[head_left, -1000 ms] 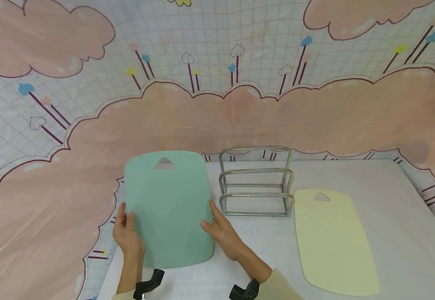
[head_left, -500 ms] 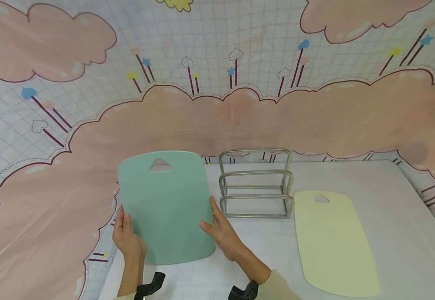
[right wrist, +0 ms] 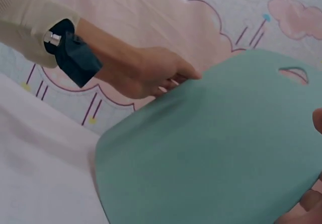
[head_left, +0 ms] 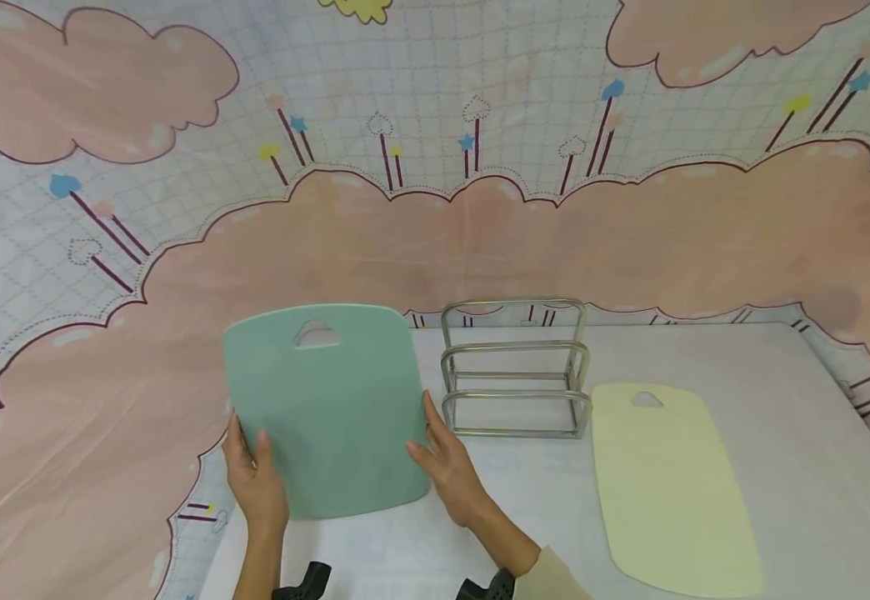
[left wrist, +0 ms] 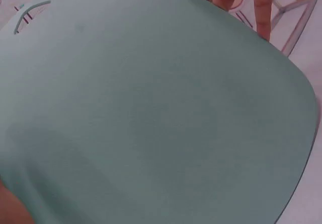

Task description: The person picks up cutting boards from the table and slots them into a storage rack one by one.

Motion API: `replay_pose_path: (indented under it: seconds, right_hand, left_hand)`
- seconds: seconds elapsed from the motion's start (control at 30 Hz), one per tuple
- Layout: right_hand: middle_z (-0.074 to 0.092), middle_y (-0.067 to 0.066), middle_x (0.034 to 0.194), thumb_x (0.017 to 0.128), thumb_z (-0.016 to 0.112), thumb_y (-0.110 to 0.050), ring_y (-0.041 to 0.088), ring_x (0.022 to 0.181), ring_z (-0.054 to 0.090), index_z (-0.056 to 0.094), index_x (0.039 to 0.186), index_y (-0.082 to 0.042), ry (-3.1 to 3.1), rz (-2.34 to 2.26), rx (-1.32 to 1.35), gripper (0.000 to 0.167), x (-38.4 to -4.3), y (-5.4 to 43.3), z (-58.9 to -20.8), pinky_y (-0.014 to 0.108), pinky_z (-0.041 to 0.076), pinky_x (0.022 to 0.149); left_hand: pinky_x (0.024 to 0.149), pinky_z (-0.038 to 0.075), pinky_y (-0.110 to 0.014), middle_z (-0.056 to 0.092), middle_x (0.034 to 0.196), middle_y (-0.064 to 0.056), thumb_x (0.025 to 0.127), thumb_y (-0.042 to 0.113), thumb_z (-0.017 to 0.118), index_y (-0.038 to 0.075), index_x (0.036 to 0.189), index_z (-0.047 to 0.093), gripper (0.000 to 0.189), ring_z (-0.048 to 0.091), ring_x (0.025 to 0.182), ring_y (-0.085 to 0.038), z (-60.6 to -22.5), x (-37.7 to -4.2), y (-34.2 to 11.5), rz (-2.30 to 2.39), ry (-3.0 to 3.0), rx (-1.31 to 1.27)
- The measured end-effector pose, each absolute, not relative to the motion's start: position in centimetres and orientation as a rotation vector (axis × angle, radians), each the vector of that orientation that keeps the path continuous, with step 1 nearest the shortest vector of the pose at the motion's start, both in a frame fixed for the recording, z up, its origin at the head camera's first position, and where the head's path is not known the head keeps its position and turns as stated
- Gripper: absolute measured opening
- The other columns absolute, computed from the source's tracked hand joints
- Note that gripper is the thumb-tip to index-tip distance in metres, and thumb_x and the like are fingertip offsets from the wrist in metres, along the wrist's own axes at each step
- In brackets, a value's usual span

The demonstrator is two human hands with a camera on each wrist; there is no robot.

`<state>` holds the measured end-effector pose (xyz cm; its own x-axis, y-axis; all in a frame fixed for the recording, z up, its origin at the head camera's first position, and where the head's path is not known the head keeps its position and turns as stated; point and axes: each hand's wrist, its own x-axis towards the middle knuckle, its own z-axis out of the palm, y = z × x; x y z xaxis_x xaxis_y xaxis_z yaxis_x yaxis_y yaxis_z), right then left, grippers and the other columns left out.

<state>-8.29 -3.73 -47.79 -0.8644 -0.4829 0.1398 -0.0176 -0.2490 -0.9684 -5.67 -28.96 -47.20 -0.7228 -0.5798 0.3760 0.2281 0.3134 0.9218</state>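
A mint-green cutting board (head_left: 337, 417) with a handle slot near its top is held up in front of me, tilted, above the white table. My left hand (head_left: 257, 479) grips its left edge, thumb on the front face. At the right edge my right hand (head_left: 452, 471) holds it, thumb in front and fingers partly hidden behind. The right wrist view shows the left hand (right wrist: 151, 72) pinching the board's (right wrist: 211, 138) far edge. Just right of the board stands a metal wire rack (head_left: 513, 389) with several upright loops and nothing in its slots.
A pale yellow cutting board (head_left: 675, 492) lies flat on the white table (head_left: 802, 433), right of the rack. A patterned cloth (head_left: 465, 250) with clouds hangs behind the table and along its left side. Black camera mounts (head_left: 487, 586) sit on both wrists.
The green board's top left corner has moved left and its lower edge has risen, so it is tilted further. Both hands keep their hold. The rack and yellow board stay put.
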Motion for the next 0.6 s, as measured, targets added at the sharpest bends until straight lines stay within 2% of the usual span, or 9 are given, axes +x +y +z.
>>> replay_pose_path:
  seconds: [0.1, 0.23, 0.43, 0.53, 0.6]
  right_hand:
    - [-0.005, 0.003, 0.158, 0.102, 0.043, -0.015, 0.023, 0.143, -0.003, 0.001, 0.154, -0.017, 1.718, -2.210, -0.609, 0.067, -8.2, -4.0, -47.8, 0.042, 0.008, 0.114]
    - [-0.002, 0.002, 0.159, 0.102, 0.042, -0.011, 0.023, 0.144, -0.002, 0.004, 0.154, -0.016, 1.752, -2.231, -0.632, 0.065, -8.1, -4.2, -47.5, 0.046, 0.007, 0.113]
    - [0.001, 0.011, 0.158, 0.101, 0.042, -0.005, 0.024, 0.144, 0.000, 0.004, 0.153, -0.002, 1.777, -2.250, -0.694, 0.064, -7.9, -4.0, -45.4, 0.050, 0.008, 0.113]
    - [0.003, 0.016, 0.158, 0.100, 0.043, -0.002, 0.026, 0.144, 0.004, 0.006, 0.151, 0.003, 1.784, -2.244, -0.707, 0.063, -7.8, -3.8, -44.2, 0.051, 0.015, 0.111]
    - [0.008, 0.016, 0.157, 0.100, 0.044, 0.000, 0.028, 0.143, 0.011, 0.009, 0.151, 0.003, 1.785, -2.245, -0.727, 0.062, -7.9, -3.8, -43.9, 0.049, 0.025, 0.109]
  left_hand:
    - [0.110, 0.018, -0.019, 0.017, 0.156, -0.015, 0.103, 0.012, 0.042, 0.005, 0.152, 0.019, 0.055, 0.014, 0.143, -0.025, -46.7, -5.1, -29.2, -1.551, -1.920, 0.250]
    - [0.111, 0.015, -0.022, 0.010, 0.158, -0.016, 0.103, 0.015, 0.043, 0.006, 0.153, 0.013, 0.059, 0.010, 0.144, -0.027, -46.1, -4.8, -29.5, -1.640, -1.925, 0.258]
    - [0.107, 0.025, -0.020, 0.024, 0.154, -0.014, 0.103, 0.019, 0.044, 0.017, 0.153, 0.020, 0.056, 0.025, 0.140, -0.029, -45.8, -4.4, -29.6, -1.586, -1.985, 0.307]
    - [0.104, 0.030, -0.019, 0.034, 0.149, -0.012, 0.103, 0.017, 0.044, 0.015, 0.151, 0.027, 0.052, 0.033, 0.136, -0.026, -45.7, -4.4, -29.8, -1.558, -1.987, 0.294]
    - [0.102, 0.032, -0.019, 0.040, 0.144, -0.010, 0.102, 0.014, 0.045, 0.013, 0.149, 0.032, 0.049, 0.037, 0.133, -0.023, -45.7, -4.3, -29.9, -1.557, -1.968, 0.284]
